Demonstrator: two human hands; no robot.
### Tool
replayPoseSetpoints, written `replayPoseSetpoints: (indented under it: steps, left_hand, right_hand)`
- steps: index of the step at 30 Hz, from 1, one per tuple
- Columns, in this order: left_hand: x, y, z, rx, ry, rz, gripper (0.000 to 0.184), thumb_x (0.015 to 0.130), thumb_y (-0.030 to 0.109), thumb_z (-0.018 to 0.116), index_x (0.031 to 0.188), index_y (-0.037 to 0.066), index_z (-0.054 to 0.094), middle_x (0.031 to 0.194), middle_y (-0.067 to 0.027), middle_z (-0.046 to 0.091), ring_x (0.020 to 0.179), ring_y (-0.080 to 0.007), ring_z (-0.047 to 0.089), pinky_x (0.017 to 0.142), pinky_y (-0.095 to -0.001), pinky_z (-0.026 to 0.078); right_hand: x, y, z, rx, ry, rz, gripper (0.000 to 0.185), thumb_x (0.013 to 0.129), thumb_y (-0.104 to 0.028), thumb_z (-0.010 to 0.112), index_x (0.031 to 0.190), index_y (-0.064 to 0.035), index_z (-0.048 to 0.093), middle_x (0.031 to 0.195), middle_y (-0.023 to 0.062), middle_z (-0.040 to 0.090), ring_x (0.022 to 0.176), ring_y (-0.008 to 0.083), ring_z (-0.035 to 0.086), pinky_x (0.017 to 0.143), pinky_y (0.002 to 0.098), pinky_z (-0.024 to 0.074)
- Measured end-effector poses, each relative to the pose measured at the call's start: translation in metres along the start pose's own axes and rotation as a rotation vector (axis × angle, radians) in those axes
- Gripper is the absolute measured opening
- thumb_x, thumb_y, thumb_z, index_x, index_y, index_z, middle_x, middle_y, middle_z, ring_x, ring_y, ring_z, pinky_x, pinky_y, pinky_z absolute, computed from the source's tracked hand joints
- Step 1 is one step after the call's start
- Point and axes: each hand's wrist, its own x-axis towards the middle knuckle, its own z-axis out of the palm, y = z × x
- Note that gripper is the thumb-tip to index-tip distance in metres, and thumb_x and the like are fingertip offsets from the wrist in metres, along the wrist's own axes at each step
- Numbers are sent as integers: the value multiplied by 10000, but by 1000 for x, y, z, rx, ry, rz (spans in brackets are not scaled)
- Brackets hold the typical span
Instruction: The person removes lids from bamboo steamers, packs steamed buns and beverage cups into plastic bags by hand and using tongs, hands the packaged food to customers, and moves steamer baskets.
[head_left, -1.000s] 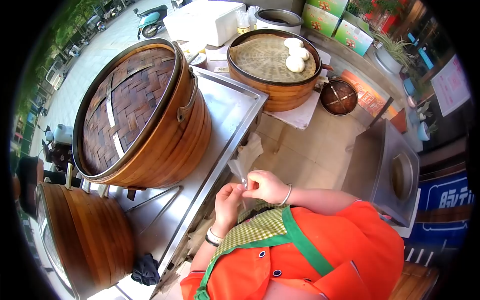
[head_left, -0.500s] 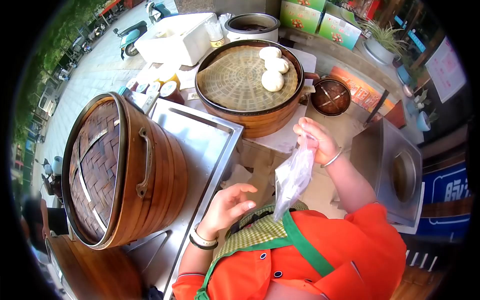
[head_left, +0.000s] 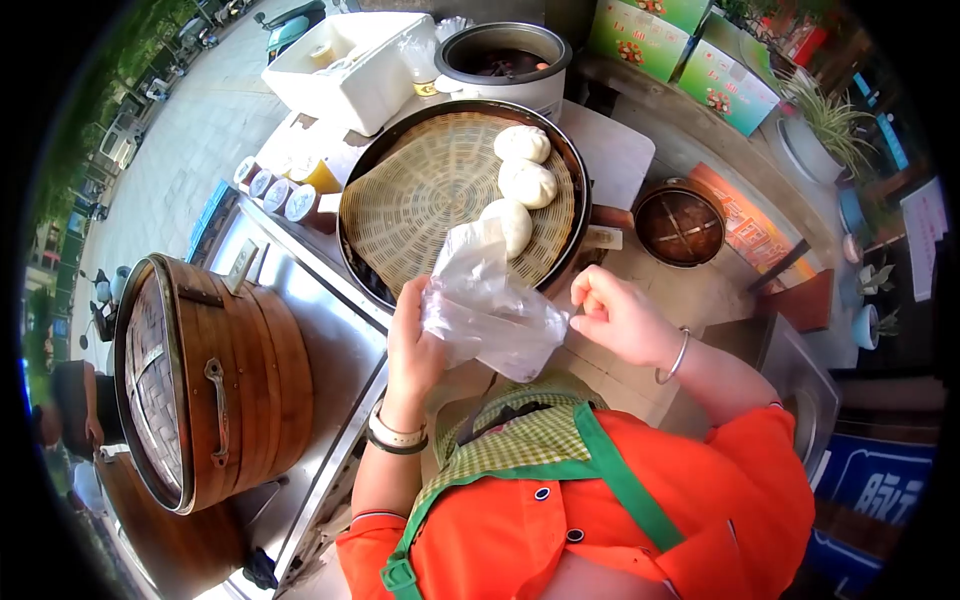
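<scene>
A clear plastic bag (head_left: 500,325) is stretched between my hands, in front of the steamer. My left hand (head_left: 412,335) is closed on its left side. On the other side, the curled fingers of my right hand (head_left: 620,318) pinch at the bag's right corner. Just beyond the bag stands a round bamboo steamer (head_left: 362,165) with a woven mat (head_left: 420,190) in it. Three white buns (head_left: 527,183) lie in a row on the right part of the mat. The bag's upper end overlaps the nearest bun in view.
A tall lidded bamboo steamer (head_left: 250,370) stands on the metal counter (head_left: 335,355) at left. Behind are a white foam box (head_left: 370,95), a cooker pot (head_left: 505,60) and sealed cups (head_left: 285,195). At right are a small round basket (head_left: 680,225) and a metal cabinet (head_left: 800,365).
The bag, earlier hanging from my right hand, is now raised forward and spread. My left hand has moved up and taken hold of it. The view has shifted slightly.
</scene>
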Motion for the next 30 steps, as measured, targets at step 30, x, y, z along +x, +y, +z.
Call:
replayPoseSetpoints:
  steps: [30]
  left_hand:
    - [75,75,24,429,-1180,-331,329,865,279,454,842,-26,576,721,-92,603,670,-147,571,610,-293,447]
  right_hand:
    - [97,16,-68,-955,-600,-328,252,837,-294,495,811,-67,602,680,136,612,669,268,604,590,385,472]
